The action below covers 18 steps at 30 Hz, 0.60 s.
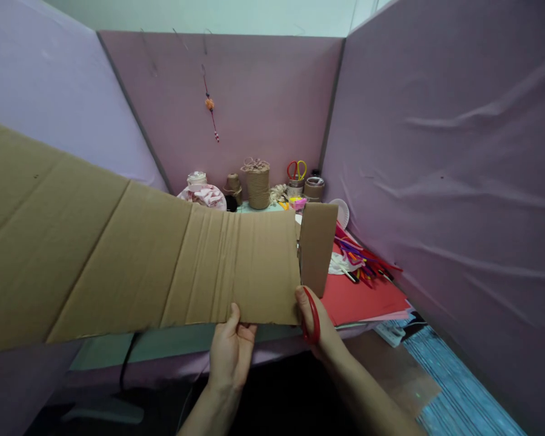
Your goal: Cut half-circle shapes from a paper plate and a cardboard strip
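A long sheet of brown cardboard [200, 260] with several creases stretches from the far left to the middle of the view. My left hand [232, 351] grips its lower edge, thumb on the front and fingers behind. In my right hand [320, 327] is a pair of scissors [312, 318] with red handles, at the lower right corner of the sheet. Their blades are mostly hidden by the cardboard. A cut runs upward from there, and a narrow cardboard flap [318, 248] stands tilted to the right of it.
Behind the sheet stand a twine-wrapped pot [257, 186], a twine spool [234, 186] and a cup with red and yellow scissors [297, 175]. Red paper [363, 300] and colourful pipe cleaners [367, 257] lie at right. Purple partitions [454, 151] enclose the desk. A beaded string [209, 104] hangs at the back.
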### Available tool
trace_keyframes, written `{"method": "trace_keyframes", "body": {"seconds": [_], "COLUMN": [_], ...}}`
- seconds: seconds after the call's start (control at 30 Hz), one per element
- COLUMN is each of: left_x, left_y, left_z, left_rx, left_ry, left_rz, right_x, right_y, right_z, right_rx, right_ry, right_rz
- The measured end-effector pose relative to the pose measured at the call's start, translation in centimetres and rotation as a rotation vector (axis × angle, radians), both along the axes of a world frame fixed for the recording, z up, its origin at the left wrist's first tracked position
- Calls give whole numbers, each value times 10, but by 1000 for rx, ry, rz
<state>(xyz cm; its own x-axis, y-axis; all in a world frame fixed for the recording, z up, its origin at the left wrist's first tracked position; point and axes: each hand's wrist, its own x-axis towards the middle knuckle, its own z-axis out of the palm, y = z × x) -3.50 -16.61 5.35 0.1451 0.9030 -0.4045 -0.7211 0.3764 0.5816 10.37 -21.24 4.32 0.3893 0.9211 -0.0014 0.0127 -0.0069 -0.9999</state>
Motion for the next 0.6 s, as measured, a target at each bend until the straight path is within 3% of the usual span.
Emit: {"method": "trace_keyframes", "body": {"seconds": [0.1,0.23,0.6], "left_x": [1,1,5], "left_y": [1,2,4], "left_z": [2,3,-1], "left_rx": [-24,-12,-4], "left_ry": [-8,-12,-8], "left_rz": [1,11,14], "right_x": [8,18,22], "right_y": [1,3,17], "right_z": [3,9,2], "right_rx": [-36,-111,-97], "right_ry": [-94,-228,-275], "right_rz": [-78,-79,-162]}}
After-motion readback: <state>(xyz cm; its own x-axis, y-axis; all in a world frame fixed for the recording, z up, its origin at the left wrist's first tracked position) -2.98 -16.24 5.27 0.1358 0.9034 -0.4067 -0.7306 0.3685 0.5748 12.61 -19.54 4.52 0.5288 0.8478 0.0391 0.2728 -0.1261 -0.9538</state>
